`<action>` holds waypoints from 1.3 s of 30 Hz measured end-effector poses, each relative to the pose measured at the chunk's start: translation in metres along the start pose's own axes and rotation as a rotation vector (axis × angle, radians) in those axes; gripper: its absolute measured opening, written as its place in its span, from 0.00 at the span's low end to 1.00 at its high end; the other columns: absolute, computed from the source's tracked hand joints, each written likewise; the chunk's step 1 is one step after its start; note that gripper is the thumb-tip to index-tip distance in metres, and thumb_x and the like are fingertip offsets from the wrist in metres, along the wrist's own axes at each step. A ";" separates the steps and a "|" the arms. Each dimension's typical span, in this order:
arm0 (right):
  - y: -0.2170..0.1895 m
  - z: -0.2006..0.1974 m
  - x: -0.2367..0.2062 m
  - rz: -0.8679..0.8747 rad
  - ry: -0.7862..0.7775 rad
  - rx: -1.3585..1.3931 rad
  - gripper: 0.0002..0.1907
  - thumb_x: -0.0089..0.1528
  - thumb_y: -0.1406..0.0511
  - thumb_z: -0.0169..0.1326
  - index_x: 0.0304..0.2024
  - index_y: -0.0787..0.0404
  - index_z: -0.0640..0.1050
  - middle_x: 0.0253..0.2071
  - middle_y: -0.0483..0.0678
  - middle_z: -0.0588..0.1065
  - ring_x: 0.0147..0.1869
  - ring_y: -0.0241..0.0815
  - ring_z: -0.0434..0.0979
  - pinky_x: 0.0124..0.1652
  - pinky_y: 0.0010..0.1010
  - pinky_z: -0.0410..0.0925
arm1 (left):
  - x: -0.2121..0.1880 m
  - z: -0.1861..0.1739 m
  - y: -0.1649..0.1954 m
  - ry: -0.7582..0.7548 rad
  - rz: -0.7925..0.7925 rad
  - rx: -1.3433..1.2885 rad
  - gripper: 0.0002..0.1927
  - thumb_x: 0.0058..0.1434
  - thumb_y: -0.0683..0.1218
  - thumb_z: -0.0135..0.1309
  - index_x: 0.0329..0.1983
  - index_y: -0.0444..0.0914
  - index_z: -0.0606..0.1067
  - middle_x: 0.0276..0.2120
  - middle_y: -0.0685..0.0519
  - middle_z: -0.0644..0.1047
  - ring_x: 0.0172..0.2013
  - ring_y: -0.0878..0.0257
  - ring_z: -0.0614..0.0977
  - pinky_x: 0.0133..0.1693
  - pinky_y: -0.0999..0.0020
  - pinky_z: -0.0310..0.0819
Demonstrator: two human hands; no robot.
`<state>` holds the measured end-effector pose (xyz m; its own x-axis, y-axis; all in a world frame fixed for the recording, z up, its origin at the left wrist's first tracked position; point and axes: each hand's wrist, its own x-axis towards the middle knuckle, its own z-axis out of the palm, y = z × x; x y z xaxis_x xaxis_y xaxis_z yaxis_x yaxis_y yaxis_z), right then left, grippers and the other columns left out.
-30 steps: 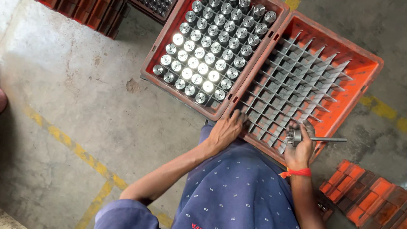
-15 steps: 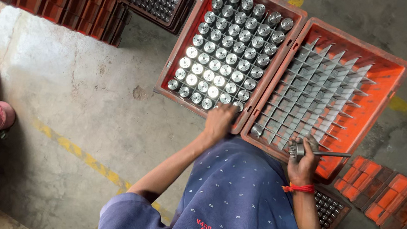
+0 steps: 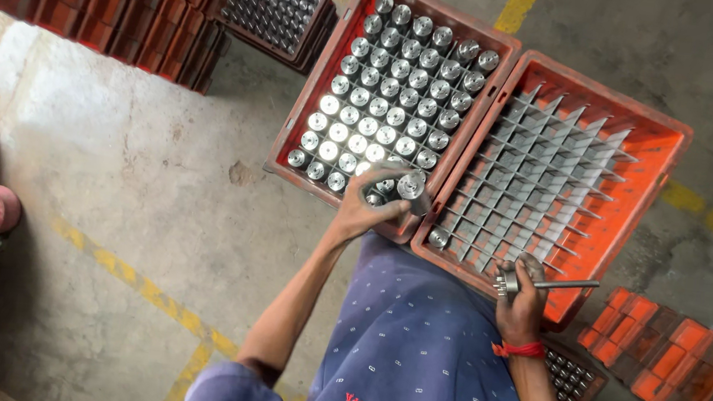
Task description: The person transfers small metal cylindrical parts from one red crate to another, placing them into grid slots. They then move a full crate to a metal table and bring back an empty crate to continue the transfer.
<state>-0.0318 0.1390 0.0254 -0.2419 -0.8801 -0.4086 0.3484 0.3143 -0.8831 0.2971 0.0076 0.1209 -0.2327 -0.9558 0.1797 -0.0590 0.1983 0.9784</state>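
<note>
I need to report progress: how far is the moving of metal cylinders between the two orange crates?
Done: one cylinder stands in the gridded right crate. In hand: the left hand lifts a cylinder from the full crate; the right hand holds a rod tool. Left: nearly all grid cells are empty.

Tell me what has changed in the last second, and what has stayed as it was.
The left hand has moved from the edge between the two crates to the near corner of the full crate and now grips a metal cylinder, lifted from its cell. The right hand still holds the rod tool at the divided crate, which holds one cylinder in its near corner. Both crates lie as before.
</note>
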 end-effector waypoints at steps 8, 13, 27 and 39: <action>-0.019 0.004 0.019 0.136 0.013 0.303 0.08 0.71 0.73 0.50 0.53 0.62 0.72 0.41 0.47 0.74 0.45 0.39 0.78 0.49 0.33 0.73 | -0.013 0.138 -0.024 0.080 -0.438 0.169 0.16 0.56 0.48 0.67 0.43 0.38 0.78 0.33 0.47 0.82 0.36 0.53 0.84 0.41 0.60 0.77; -0.050 0.001 0.017 0.088 -0.021 0.326 0.09 0.70 0.72 0.49 0.52 0.61 0.71 0.36 0.48 0.74 0.42 0.39 0.77 0.48 0.33 0.73 | -0.058 0.201 -0.020 -0.214 -0.414 0.404 0.22 0.47 0.51 0.70 0.44 0.41 0.77 0.33 0.42 0.82 0.37 0.42 0.84 0.40 0.50 0.76; -0.038 -0.049 0.000 0.120 -0.188 0.179 0.08 0.68 0.72 0.52 0.50 0.63 0.71 0.38 0.47 0.74 0.40 0.39 0.77 0.41 0.29 0.72 | -0.091 0.264 -0.012 -0.362 -0.428 0.341 0.25 0.49 0.55 0.65 0.48 0.40 0.78 0.34 0.42 0.83 0.37 0.45 0.85 0.40 0.51 0.78; -0.019 -0.085 0.040 0.094 0.105 0.444 0.10 0.69 0.71 0.50 0.54 0.61 0.73 0.37 0.49 0.75 0.44 0.43 0.80 0.50 0.36 0.74 | -0.057 0.141 -0.057 -0.446 -0.129 0.875 0.18 0.67 0.49 0.48 0.57 0.39 0.77 0.45 0.47 0.82 0.40 0.47 0.85 0.38 0.54 0.78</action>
<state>-0.1250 0.1285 0.0064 -0.2727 -0.8072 -0.5234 0.7219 0.1879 -0.6660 0.1771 0.0810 0.0407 -0.5081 -0.8475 -0.1536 -0.7639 0.3611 0.5349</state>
